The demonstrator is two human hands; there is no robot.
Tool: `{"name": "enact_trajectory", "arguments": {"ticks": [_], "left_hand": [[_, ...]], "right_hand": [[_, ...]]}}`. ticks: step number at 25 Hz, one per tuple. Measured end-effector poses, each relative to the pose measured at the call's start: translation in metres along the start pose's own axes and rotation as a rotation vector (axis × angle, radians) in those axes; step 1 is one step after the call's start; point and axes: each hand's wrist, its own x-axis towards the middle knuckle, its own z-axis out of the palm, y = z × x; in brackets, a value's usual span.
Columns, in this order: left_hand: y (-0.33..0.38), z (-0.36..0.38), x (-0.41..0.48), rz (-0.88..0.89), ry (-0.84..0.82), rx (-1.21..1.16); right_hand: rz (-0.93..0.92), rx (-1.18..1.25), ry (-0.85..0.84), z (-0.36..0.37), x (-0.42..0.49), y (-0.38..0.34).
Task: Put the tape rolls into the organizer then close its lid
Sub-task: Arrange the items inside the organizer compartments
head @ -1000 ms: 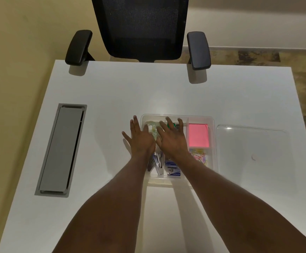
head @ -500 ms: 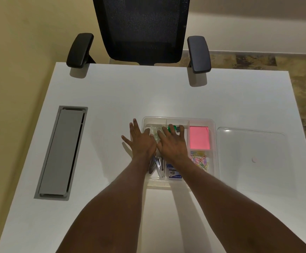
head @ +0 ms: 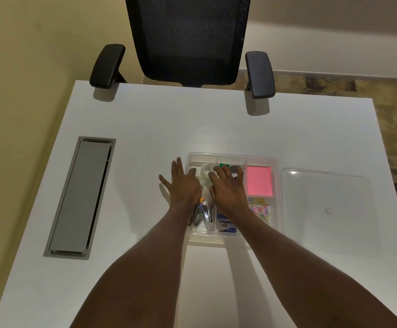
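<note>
A clear plastic organizer sits in the middle of the white desk. Clear tape rolls lie in its far left compartment, partly hidden between my hands. My left hand lies flat with fingers spread over the organizer's left edge and the desk. My right hand is flat over the middle compartments, fingers spread, holding nothing. The clear lid lies flat on the desk just right of the organizer.
The organizer also holds pink sticky notes, coloured paper clips, staplers and staple boxes. A grey cable hatch is set in the desk at left. A black office chair stands at the far edge.
Both hands stay over the organizer's left part; the gap between them has widened slightly, so more of the tape rolls shows. The camera has tilted a little.
</note>
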Motion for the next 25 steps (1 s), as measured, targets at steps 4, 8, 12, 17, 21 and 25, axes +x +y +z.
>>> {"name": "enact_trajectory", "arguments": {"ticks": [4, 8, 12, 17, 21, 25], "left_hand": [[-0.010, 0.003, -0.009, 0.074, 0.098, 0.168], [-0.010, 0.005, -0.012, 0.096, 0.087, 0.232], [-0.005, 0.006, -0.013, 0.061, 0.030, 0.136], [-0.014, 0.011, -0.020, 0.054, 0.071, 0.147], [-0.007, 0.015, -0.019, 0.030, 0.057, 0.062], [-0.004, 0.019, -0.018, 0.018, 0.041, 0.035]], "right_hand": [[-0.055, -0.031, 0.007, 0.003, -0.009, -0.003], [-0.043, -0.009, -0.015, 0.003, -0.012, -0.010], [-0.027, 0.044, -0.047, 0.009, -0.015, -0.013], [-0.013, 0.092, -0.044, 0.012, -0.018, -0.007], [-0.018, 0.102, -0.049, 0.011, -0.022, -0.011], [-0.011, 0.093, -0.031, 0.010, -0.025, -0.011]]}}
